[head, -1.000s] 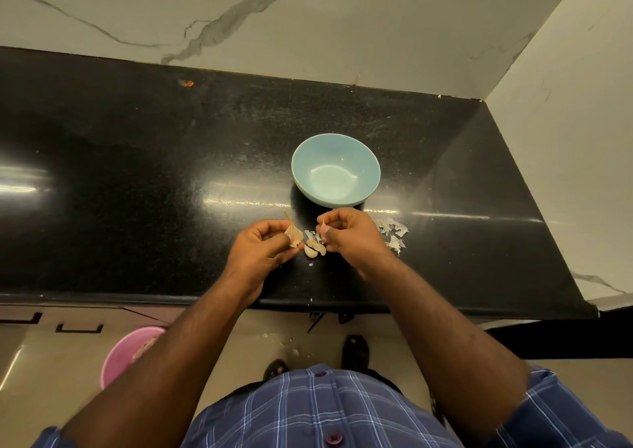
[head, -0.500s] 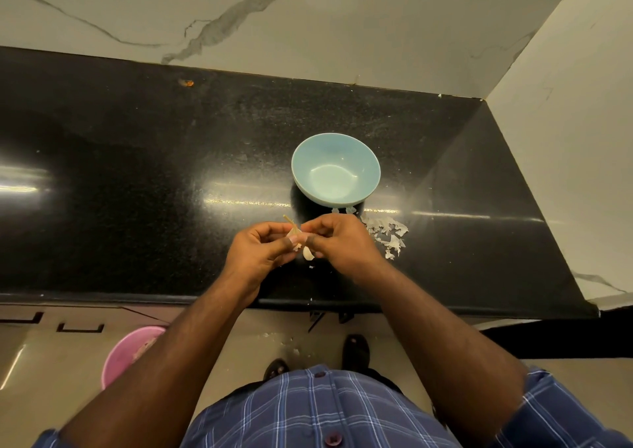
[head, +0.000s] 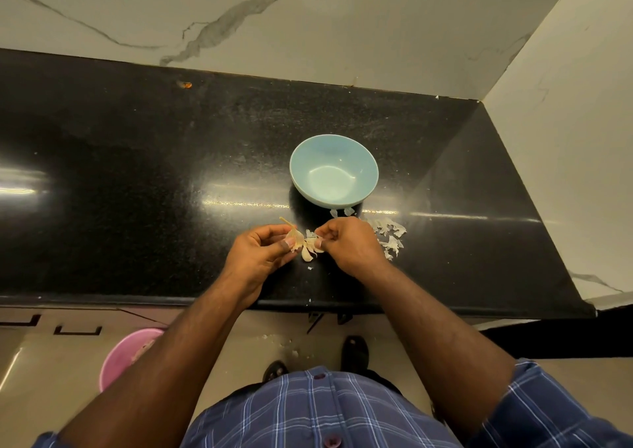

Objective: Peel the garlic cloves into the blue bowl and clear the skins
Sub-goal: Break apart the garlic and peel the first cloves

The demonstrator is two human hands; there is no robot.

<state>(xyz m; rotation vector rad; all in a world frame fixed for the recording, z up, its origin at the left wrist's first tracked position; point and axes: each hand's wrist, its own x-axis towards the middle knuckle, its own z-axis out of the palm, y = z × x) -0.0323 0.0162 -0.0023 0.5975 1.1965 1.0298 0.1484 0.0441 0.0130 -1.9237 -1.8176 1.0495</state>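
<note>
Both hands (head: 260, 254) (head: 346, 243) pinch garlic (head: 303, 242) near the counter (head: 137, 207) front edge.

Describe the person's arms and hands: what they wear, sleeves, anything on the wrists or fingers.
Both forearms are bare. The left hand and right hand wear no gloves, and no watch, bracelet or ring shows. The shirt is blue plaid with thin white lines; its right sleeve is pushed up past the elbow, and only a scrap of the left sleeve shows at the bottom edge.
</note>
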